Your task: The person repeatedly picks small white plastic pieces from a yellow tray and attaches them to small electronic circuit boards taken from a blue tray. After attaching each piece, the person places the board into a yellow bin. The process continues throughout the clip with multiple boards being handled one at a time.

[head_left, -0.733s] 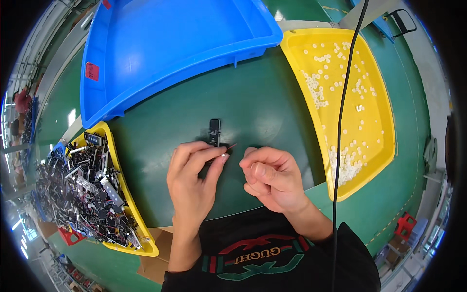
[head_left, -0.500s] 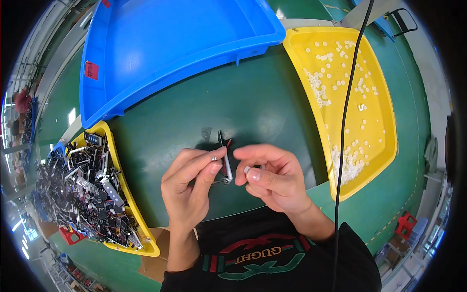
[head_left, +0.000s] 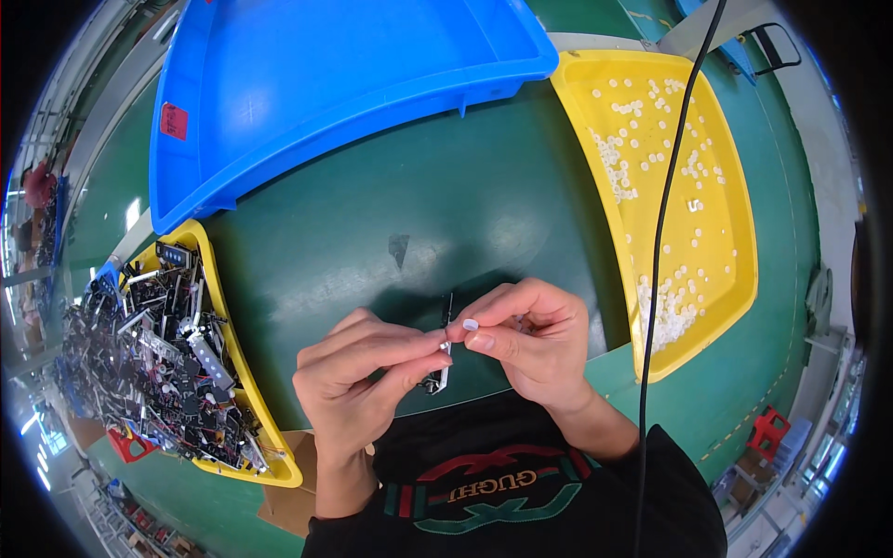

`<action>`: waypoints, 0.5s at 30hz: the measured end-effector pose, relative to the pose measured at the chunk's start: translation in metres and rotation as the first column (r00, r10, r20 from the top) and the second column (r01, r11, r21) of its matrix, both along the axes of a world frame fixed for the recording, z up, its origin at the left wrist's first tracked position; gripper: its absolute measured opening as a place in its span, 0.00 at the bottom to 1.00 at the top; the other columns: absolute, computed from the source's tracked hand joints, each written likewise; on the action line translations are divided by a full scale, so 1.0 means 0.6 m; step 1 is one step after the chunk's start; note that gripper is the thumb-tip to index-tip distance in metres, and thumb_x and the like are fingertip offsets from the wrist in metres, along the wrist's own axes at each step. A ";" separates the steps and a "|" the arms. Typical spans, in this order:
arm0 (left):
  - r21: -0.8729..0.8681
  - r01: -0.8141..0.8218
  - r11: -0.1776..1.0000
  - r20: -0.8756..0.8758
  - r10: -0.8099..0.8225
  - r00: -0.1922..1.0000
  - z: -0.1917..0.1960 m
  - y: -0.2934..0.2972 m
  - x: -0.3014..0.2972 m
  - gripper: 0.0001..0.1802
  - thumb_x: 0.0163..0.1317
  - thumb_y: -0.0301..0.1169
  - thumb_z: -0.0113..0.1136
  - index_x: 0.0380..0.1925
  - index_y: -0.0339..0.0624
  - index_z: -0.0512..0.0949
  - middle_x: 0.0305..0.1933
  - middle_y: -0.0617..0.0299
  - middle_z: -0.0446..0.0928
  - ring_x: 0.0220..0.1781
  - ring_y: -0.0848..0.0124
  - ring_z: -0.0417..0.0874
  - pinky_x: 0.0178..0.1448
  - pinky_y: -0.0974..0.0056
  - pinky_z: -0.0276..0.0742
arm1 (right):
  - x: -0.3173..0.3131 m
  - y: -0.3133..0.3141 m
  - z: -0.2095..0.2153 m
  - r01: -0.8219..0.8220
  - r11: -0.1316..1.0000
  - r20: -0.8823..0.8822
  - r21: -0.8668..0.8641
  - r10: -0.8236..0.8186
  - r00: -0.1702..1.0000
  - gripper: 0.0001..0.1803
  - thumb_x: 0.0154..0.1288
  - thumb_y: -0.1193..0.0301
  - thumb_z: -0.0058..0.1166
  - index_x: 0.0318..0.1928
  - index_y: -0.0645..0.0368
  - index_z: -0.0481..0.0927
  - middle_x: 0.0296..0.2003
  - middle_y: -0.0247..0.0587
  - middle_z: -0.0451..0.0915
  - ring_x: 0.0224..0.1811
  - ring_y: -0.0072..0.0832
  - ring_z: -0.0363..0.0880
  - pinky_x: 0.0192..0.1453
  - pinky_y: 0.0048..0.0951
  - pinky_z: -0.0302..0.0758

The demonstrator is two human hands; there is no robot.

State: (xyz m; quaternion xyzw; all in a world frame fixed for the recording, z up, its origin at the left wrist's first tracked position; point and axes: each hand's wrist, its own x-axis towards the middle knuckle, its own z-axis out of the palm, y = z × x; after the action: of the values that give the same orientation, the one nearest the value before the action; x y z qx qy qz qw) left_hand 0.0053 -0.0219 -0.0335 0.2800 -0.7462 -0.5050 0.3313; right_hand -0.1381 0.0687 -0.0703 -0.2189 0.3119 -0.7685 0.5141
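Note:
My left hand [head_left: 358, 372] pinches a small electronic assembly [head_left: 444, 372], with a silvery strip and dark parts, between thumb and fingers. Much of the assembly is hidden behind the fingers. Just to its right, my right hand [head_left: 544, 349] holds a small round white cap [head_left: 471, 325] between thumb and forefinger. The fingertips of both hands meet or nearly meet at the assembly, above the green tabletop [head_left: 326, 242]. Whether the cap touches the assembly I cannot tell.
A yellow tray [head_left: 712, 270] with many white caps lies on the right. At left, another yellow tray [head_left: 219, 316] is heaped with electronic assemblies [head_left: 177, 363]. A large blue bin [head_left: 353, 65] stands at the far side. A black cable [head_left: 666, 186] hangs down the right.
My hands have come together; the left moved slightly right with the assembly, which has turned. The white cap in my right hand is now close beside it.

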 end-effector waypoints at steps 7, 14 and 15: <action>0.027 0.007 1.000 0.039 -0.008 0.999 0.008 0.001 0.000 0.07 0.44 0.25 0.71 0.25 0.39 0.84 0.24 0.63 0.81 0.22 0.75 0.75 0.29 0.72 0.65 | -0.002 0.000 0.013 -0.059 0.996 -0.112 0.066 0.066 0.991 0.07 0.53 0.87 0.59 0.33 0.68 0.77 0.34 0.50 0.78 0.35 0.28 0.79 0.40 0.24 0.77; 0.101 0.017 0.995 0.030 -0.021 0.999 0.003 0.000 -0.002 0.06 0.47 0.26 0.70 0.27 0.40 0.83 0.25 0.64 0.80 0.25 0.76 0.73 0.25 0.73 0.64 | 0.002 -0.001 0.011 -0.032 0.995 -0.090 0.094 0.041 0.995 0.06 0.56 0.84 0.58 0.36 0.68 0.78 0.34 0.47 0.76 0.33 0.25 0.77 0.37 0.21 0.74; 0.105 0.019 0.994 0.027 -0.022 0.999 0.002 0.000 -0.002 0.06 0.48 0.26 0.70 0.28 0.40 0.83 0.26 0.64 0.80 0.26 0.76 0.73 0.24 0.73 0.64 | 0.003 0.000 0.015 -0.022 0.992 -0.073 0.121 0.031 0.997 0.06 0.57 0.84 0.58 0.37 0.68 0.78 0.34 0.47 0.76 0.33 0.25 0.76 0.37 0.21 0.74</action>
State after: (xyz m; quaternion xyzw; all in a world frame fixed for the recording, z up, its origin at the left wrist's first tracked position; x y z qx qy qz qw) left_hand 0.0041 -0.0217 -0.0321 0.2961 -0.7262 -0.5428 0.3007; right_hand -0.1362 0.0685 -0.0612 -0.2202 0.3735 -0.7329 0.5243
